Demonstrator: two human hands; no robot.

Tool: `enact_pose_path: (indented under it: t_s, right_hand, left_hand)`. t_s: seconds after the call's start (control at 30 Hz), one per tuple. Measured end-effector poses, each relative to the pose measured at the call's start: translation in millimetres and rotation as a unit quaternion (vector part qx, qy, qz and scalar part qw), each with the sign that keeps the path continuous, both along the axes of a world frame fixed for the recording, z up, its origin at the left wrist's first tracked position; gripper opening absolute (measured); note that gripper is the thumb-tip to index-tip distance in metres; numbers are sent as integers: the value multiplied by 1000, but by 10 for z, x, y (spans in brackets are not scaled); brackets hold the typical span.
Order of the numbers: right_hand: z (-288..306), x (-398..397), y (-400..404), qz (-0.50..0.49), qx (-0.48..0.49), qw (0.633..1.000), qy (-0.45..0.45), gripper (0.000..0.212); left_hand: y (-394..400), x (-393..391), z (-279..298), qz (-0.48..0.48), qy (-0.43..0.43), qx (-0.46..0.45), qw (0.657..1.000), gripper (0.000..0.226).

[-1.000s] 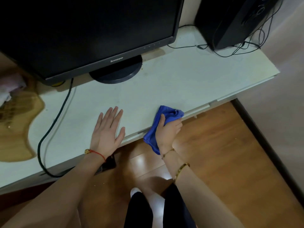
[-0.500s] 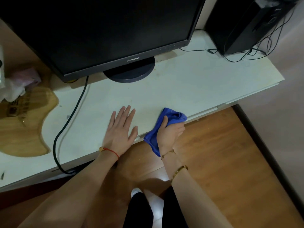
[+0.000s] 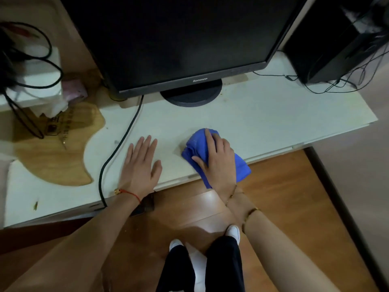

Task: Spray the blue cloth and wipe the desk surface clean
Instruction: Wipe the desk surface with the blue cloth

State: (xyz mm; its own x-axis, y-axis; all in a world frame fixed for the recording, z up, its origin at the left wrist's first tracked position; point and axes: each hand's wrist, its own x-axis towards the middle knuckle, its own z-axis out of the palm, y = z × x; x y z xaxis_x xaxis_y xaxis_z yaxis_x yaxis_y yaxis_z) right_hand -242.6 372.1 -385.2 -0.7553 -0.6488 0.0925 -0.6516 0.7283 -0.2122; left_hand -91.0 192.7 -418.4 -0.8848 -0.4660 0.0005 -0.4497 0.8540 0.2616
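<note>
Blue cloth (image 3: 195,148) is lying bunched at the table (image 3: 263,123) edge, the right hand (image 3: 219,163) pressing it with fingers (image 3: 209,138) straight, the left hand (image 3: 141,165) resting flat, fingers apart.

The cloth (image 3: 195,148) is a plain bright blue on a pale, faintly greenish white tabletop (image 3: 263,123). A patch of brown wood grain (image 3: 52,161) shows at its left. The monitor (image 3: 179,39) and cable (image 3: 124,135) are black, the round base (image 3: 191,95) dark grey. The floor (image 3: 284,197) is glossy orange-brown planks. A red string (image 3: 130,193) rings the left wrist, a gold chain (image 3: 251,211) the right; the trousers (image 3: 179,270) are black, the shoes (image 3: 233,230) white
</note>
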Motion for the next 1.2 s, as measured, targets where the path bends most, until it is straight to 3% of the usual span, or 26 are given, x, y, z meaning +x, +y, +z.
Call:
enact_pose_path:
  t_s: [0.07, 0.23, 0.4, 0.63, 0.77, 0.83, 1.0, 1.2]
  right_hand:
    - [-114, 65, -175, 34, 32, 999, -2, 71]
    - [-184, -194, -269, 175, 9, 983, -50, 57]
    - [-167, -290, -582, 168, 12, 983, -67, 55]
    - [-140, -186, -398, 326, -9, 936, -131, 57]
    - [-100, -579, -320, 237, -60, 951, -188, 77]
    - [-112, -679, -512, 211, -59, 962, -165, 79]
    - [-174, -396, -856, 297, -18, 945, -136, 66]
    - [-176, -179, -526, 395, -15, 905, -159, 54]
  left_hand:
    - [-70, 83, -14, 44, 10, 5, 999, 65]
    - [-118, 173, -46, 90, 27, 10, 996, 64]
    - [-106, 147, -26, 100, 32, 16, 994, 64]
    - [-123, 145, -20, 104, 25, 36, 994, 66]
    - [-117, 129, -6, 109, 9, 33, 993, 67]
    - [-116, 117, 1, 111, 9, 23, 993, 67]
    - [-112, 112, -14, 115, 9, 20, 993, 66]
    - [-66, 124, 38, 116, -5, 12, 993, 64]
